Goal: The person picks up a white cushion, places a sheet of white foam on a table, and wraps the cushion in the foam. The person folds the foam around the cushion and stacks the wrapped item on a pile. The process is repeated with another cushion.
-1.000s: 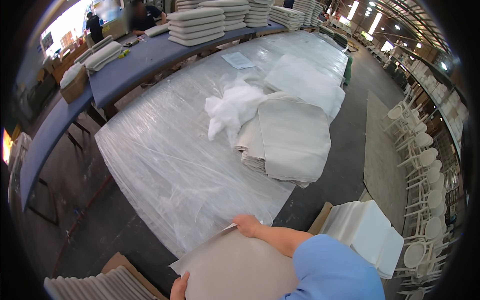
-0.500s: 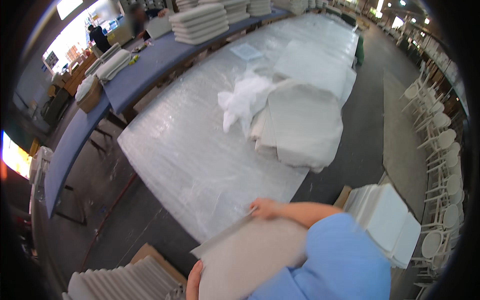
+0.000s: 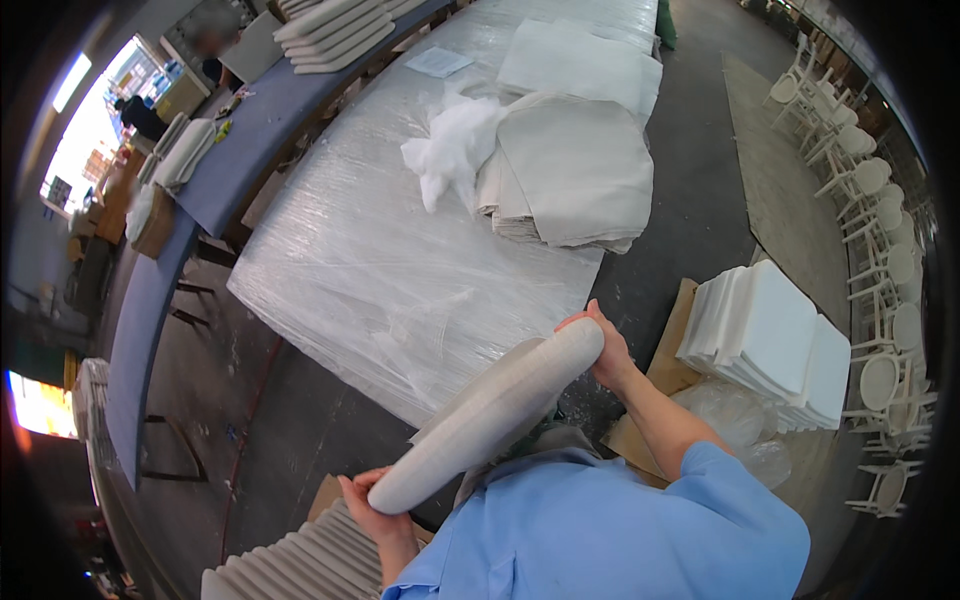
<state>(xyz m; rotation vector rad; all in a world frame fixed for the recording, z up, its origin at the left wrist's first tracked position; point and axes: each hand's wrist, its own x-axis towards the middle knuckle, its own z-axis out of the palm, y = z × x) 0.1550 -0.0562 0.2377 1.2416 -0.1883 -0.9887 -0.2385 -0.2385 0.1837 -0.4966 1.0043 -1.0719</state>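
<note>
A beige fabric-covered seat cushion is held up in front of my body, tilted on edge. My left hand grips its lower left end, with the fingers curled round the edge. At the upper right end, my right hand is closed on the other edge. Just beyond the cushion lies the near end of a table wrapped in clear plastic film. On it rests a pile of beige fabric pieces, with a bunch of white fluffy wadding at its left.
A row of beige cushions stands by my left side. White foam pads are stacked at right, near clear plastic bags. White chairs line the far right. A blue-topped table carries more cushions; another person stands behind it.
The cushion has turned from showing its broad face to standing edge-up between my hands. My right hand has moved right and up along it. The view has shifted.
</note>
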